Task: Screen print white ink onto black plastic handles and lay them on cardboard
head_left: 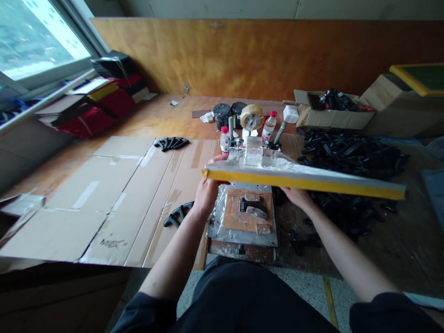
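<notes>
Item: we hold taped aluminium screen-printing frame [305, 182] raised, yellow edge nearest. Left grip [208, 194] closed around frame's end; right grip [294, 196] behind long edge (fingers hidden, closure unclear). Wooden platen [236, 212] beneath, between grips.

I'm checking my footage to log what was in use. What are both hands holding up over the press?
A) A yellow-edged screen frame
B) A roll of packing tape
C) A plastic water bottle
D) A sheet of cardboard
A. The left hand and right hand hold the long yellow-edged screen frame raised above the wooden press bed.
</notes>
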A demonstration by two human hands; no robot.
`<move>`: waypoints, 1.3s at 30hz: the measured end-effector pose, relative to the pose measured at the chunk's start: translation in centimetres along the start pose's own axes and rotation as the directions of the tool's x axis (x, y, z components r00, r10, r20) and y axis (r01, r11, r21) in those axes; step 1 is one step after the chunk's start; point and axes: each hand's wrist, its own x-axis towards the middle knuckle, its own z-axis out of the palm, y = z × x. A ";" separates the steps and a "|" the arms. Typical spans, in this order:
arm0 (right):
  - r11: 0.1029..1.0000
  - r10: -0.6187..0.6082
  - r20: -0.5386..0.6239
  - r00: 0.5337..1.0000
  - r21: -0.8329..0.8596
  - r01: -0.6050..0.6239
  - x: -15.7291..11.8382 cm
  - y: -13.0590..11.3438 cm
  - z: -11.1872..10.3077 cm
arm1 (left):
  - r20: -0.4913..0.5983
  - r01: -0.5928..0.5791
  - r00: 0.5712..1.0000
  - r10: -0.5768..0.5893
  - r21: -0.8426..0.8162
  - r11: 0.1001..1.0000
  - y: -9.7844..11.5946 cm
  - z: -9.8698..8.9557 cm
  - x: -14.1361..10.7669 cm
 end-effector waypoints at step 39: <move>0.953 -0.156 0.562 0.813 -0.132 0.274 1.9 -27.5 22.0 | -0.538 0.765 0.609 -0.582 0.592 0.254 -18.2 -21.9 -11.6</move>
